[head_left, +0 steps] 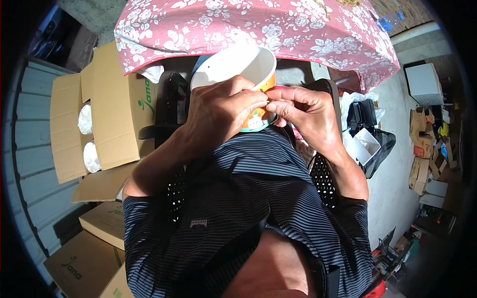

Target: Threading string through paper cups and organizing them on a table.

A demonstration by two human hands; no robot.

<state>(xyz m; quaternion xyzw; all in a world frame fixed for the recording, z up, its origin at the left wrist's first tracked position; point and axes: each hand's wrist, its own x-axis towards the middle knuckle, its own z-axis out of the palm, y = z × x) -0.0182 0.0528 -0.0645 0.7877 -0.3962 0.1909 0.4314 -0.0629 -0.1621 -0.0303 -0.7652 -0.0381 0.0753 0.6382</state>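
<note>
A round tub (236, 64), white inside and printed orange and yellow outside with a teal lower edge, stands tilted at my lap. My left hand (218, 107) lies across its near side, fingers bent and tips pressed together beside the rim. From the right, my right hand (305, 109) meets those fingertips in a pinch against the printed wall. Whatever sits between the fingers of both hands is too small or hidden to name. The bottom of the tub is out of sight behind my hands.
Ahead hangs a pink flowered tablecloth (293, 37) over a table. Open cardboard boxes (117, 114) stand at the left, with more boxes (84, 263) below them. To the right on the floor lie a black bag (378, 151) and a white box (366, 144); a bottle (391, 21) stands far right.
</note>
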